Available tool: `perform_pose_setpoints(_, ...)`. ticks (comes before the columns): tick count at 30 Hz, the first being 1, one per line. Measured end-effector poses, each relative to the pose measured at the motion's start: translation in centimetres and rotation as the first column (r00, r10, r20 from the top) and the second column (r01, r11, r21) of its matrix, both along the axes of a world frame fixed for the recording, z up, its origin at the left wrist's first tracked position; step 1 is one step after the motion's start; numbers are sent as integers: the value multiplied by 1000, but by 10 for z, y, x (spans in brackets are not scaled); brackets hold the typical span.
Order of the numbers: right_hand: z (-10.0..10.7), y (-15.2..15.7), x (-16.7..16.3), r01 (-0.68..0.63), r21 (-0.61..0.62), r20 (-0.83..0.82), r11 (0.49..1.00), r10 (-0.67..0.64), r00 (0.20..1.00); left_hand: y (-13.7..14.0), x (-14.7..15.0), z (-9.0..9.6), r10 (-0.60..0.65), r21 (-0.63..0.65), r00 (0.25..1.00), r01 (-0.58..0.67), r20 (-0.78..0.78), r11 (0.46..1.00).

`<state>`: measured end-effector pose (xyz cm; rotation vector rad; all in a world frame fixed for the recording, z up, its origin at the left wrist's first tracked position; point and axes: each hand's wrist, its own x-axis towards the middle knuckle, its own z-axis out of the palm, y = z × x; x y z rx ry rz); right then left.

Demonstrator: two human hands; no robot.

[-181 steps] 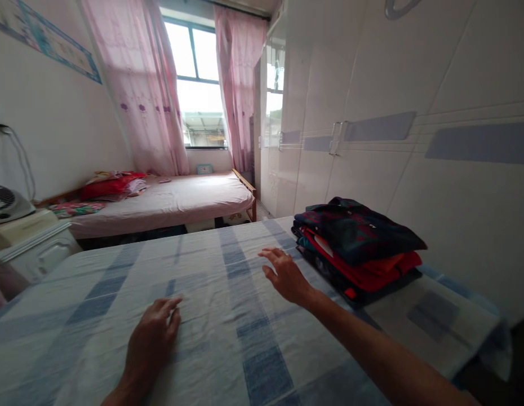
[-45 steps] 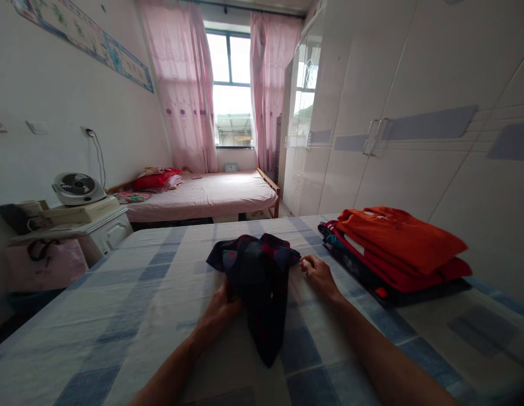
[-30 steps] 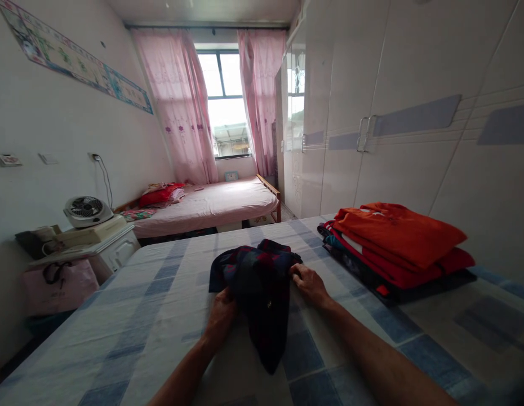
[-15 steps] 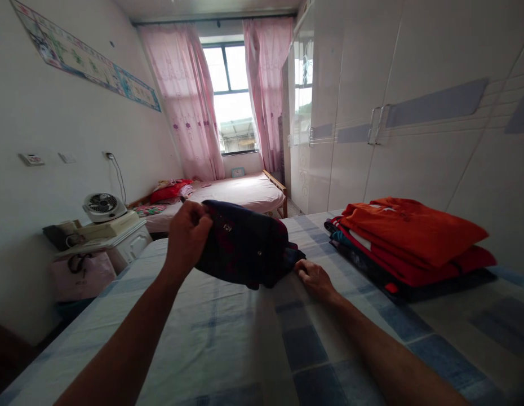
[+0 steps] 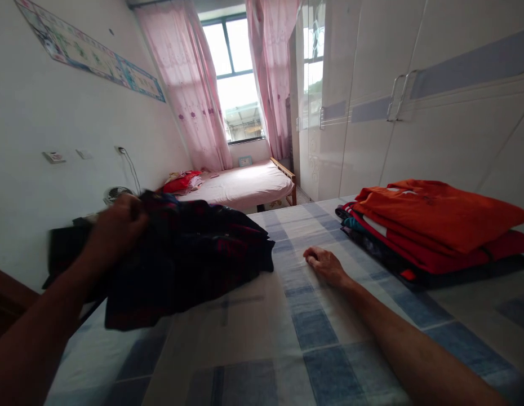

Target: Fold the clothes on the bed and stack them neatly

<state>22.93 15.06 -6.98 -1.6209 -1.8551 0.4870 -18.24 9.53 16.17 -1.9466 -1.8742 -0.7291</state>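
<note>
My left hand (image 5: 120,223) grips the edge of a dark navy garment (image 5: 190,254) with dull red patches, its fingers closed on the cloth. The garment spreads out loosely to the right and below that hand, over the left part of the bed; its exact kind is hard to make out. My right hand (image 5: 325,264) rests low over the checked bed sheet (image 5: 316,332), fingers curled in and apart from the garment. Nothing shows in those fingers. To its right lies a stack of folded clothes (image 5: 439,217), orange on top, with red and dark pieces beneath.
A second bed (image 5: 240,183) with a pink sheet and a red bundle (image 5: 181,181) stands by the window. A white wardrobe (image 5: 372,67) runs along the right. Behind my left hand, a fan (image 5: 116,193) is partly hidden near the wall.
The bunched garment has opened out and moved left with my left hand. My right hand has let go of its end. The view has shifted slightly.
</note>
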Motion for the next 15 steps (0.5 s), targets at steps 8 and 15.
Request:
perform_pose_setpoints(8, -1, 1, 0, 24, -7, 23, 1000, -24, 999, -20, -1, -52, -16, 134, 980, -11, 196, 991)
perform_pose_setpoints(15, -1, 0, 0, 32, -1, 26, 999, -32, 999, 6, 19, -133, -133, -199, 991, 127, -16, 972)
